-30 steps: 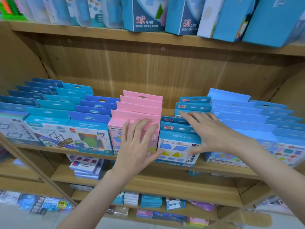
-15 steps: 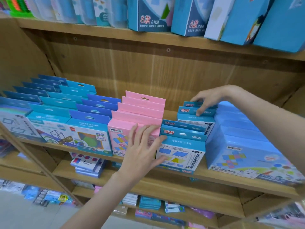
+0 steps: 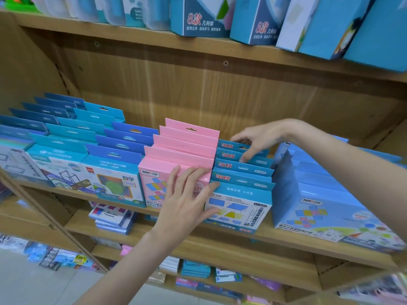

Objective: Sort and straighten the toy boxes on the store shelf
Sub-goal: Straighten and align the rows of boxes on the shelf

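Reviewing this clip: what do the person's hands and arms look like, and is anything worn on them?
Both are bare: the left hand and right hand show no gloves, rings, watch or bracelets, and no sleeve covers either forearm as far as the frame shows. Fingernails look short and unpainted.

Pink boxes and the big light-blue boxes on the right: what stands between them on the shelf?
In the head view, a row of small blue boxes stands between the pink boxes and the big light-blue boxes; the right hand touches its rear hang tabs.
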Available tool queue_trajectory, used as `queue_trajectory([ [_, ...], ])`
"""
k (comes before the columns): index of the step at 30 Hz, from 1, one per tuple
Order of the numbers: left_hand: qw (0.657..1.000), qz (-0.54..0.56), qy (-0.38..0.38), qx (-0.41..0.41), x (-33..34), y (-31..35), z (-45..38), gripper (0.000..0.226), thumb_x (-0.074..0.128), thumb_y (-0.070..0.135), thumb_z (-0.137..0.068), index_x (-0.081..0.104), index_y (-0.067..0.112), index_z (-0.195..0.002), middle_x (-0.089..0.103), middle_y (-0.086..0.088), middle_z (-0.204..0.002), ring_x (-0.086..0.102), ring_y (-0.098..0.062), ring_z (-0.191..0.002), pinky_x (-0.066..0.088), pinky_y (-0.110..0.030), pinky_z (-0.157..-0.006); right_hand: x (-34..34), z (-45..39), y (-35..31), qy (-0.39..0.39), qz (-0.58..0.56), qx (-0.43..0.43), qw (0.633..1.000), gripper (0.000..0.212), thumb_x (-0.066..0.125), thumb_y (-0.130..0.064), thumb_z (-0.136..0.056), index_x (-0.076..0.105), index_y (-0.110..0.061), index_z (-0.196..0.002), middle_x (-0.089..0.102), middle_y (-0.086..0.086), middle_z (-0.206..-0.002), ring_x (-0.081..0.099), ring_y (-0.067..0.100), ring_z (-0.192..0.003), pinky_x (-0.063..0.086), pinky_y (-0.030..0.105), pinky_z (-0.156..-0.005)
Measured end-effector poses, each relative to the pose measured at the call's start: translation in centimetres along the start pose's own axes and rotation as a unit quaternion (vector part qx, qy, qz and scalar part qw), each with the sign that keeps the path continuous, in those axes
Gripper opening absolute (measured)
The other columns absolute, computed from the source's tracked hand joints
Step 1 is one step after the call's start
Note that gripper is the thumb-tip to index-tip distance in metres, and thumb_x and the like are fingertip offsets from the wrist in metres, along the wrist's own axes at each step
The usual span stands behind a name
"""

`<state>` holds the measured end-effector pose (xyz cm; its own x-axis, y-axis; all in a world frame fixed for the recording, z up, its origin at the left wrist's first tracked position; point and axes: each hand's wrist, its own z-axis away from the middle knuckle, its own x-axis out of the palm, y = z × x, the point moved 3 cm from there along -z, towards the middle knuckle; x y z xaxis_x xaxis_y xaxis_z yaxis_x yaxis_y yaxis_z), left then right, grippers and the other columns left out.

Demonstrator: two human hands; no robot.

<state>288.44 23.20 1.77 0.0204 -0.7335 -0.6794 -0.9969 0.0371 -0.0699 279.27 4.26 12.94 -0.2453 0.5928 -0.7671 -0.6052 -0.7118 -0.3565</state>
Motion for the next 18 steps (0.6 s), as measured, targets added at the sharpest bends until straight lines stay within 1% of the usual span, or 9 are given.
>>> queue_trajectory([
  [3,1.0,0.003,-0.004,-0.002,-0.1,0.0,-0.1,0.05,0.05,0.055,-0.08,0.046,0.018,-0.113,0.037,-0.009,-0.129,0.036,-0.028,-0.123,0.014,-0.048,-0.111,0.1,0.8,0.5,0.044,-0.01,0.004,0.999,0.043,0.064,-0.031,-0.083,0.05,-0.021,-0.122,0.061,-0.002,-0.119,0.059,0.015,-0.108,0.05,0.03,-0.089],
  [5,1.0,0.006,-0.007,0.002,-0.1,-0.1,0.0,0.051,0.054,0.055,-0.079,0.046,0.018,-0.114,0.037,-0.009,-0.13,0.035,-0.028,-0.124,0.013,-0.048,-0.111,0.2,1.4,0.9,0.054,-0.013,0.009,0.998,0.042,0.063,-0.036,-0.083,0.05,-0.024,-0.121,0.06,-0.003,-0.12,0.057,0.012,-0.109,0.046,0.033,-0.095],
  [8,1.0,-0.002,-0.021,0.018,-0.2,-0.3,0.1,0.067,0.072,0.052,-0.067,0.045,0.018,-0.117,0.035,-0.01,-0.132,0.033,-0.029,-0.125,0.009,-0.047,-0.111,0.9,1.8,1.1,0.059,-0.022,0.008,0.998,0.037,0.063,-0.027,-0.085,0.05,-0.021,-0.119,0.063,-0.003,-0.116,0.061,0.011,-0.101,0.047,0.028,-0.09],
  [10,0.999,-0.017,-0.028,0.022,-0.2,-0.4,0.0,0.075,0.078,0.051,-0.06,0.044,0.018,-0.119,0.035,-0.011,-0.132,0.032,-0.029,-0.126,0.01,-0.048,-0.111,1.3,1.7,1.0,0.082,-0.005,0.006,0.997,0.035,0.063,-0.022,-0.085,0.05,-0.019,-0.117,0.063,-0.002,-0.116,0.06,0.012,-0.099,0.047,0.028,-0.088],
  [14,0.999,-0.027,-0.031,0.016,-0.3,-0.3,0.0,0.077,0.078,0.051,-0.06,0.044,0.017,-0.121,0.035,-0.011,-0.132,0.032,-0.03,-0.125,0.012,-0.05,-0.11,1.7,1.6,0.6,0.113,0.015,0.003,0.993,0.033,0.064,-0.017,-0.084,0.054,-0.017,-0.115,0.063,0.001,-0.116,0.06,0.013,-0.097,0.048,0.03,-0.088],
  [16,0.999,-0.02,-0.032,0.018,-0.4,-0.3,0.1,0.076,0.076,0.05,-0.062,0.043,0.017,-0.122,0.034,-0.011,-0.134,0.032,-0.03,-0.126,0.012,-0.05,-0.111,1.8,1.9,0.5,0.133,0.026,0.01,0.991,0.038,0.065,-0.02,-0.083,0.052,-0.016,-0.119,0.061,0.001,-0.12,0.058,0.015,-0.1,0.047,0.03,-0.089],
  [18,0.999,-0.007,-0.035,0.021,-0.6,-0.4,0.1,0.075,0.075,0.048,-0.065,0.042,0.017,-0.125,0.033,-0.011,-0.136,0.03,-0.03,-0.128,0.012,-0.051,-0.111,1.6,2.6,0.7,0.179,0.025,0.018,0.983,0.047,0.067,-0.025,-0.081,0.048,-0.015,-0.123,0.056,0.002,-0.123,0.054,0.016,-0.108,0.044,0.03,-0.095],
])
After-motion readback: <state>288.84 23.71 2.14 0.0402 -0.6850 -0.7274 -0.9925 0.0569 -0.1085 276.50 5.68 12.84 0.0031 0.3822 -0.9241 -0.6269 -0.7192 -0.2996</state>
